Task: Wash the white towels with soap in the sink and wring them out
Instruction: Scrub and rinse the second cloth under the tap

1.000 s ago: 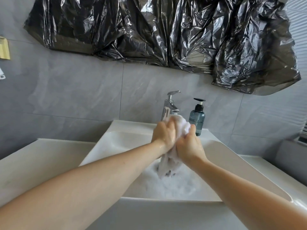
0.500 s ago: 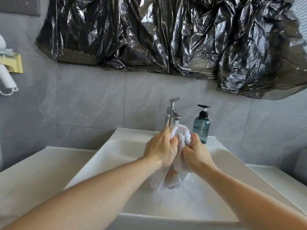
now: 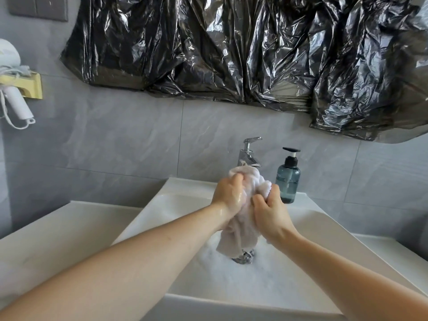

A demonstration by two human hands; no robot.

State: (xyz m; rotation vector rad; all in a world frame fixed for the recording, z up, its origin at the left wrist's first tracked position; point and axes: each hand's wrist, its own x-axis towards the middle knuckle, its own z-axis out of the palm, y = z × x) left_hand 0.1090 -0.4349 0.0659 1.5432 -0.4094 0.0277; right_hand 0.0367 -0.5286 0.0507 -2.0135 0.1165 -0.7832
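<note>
Black crinkled plastic sheeting [image 3: 243, 49] spreads across the grey tiled wall [image 3: 115, 147] above you, its top and right parts cut off by the frame. Below it the white stone tabletop [image 3: 58, 232] carries the white rectangular sink basin [image 3: 324, 230], and the basin holds a layer of white soap foam [image 3: 220, 276] over its floor, with the chrome drain plug [image 3: 243, 258] standing up through the suds. How deep the water lies under the foam cannot be told.

Your left hand [image 3: 229, 195] and your right hand [image 3: 269, 213] are raised over the basin, close side by side, and the fingers of both are curled tight around the bunched white towel [image 3: 245, 218]. Its twisted top pokes out above your knuckles and its loose tail hangs down to just above the drain plug, so the middle of it is hidden in your grip.

Behind the towel stands the chrome tap [image 3: 249, 152], its spout partly covered by the cloth. Just right of it, on the basin's back ledge, sits the blue-grey translucent pump bottle [image 3: 288, 179] with a black pump head; its fill level is hard to make out. At the far left edge a white hair dryer [image 3: 16, 98] hangs in a yellowish wall holder [image 3: 34, 86], partly cut off.
</note>
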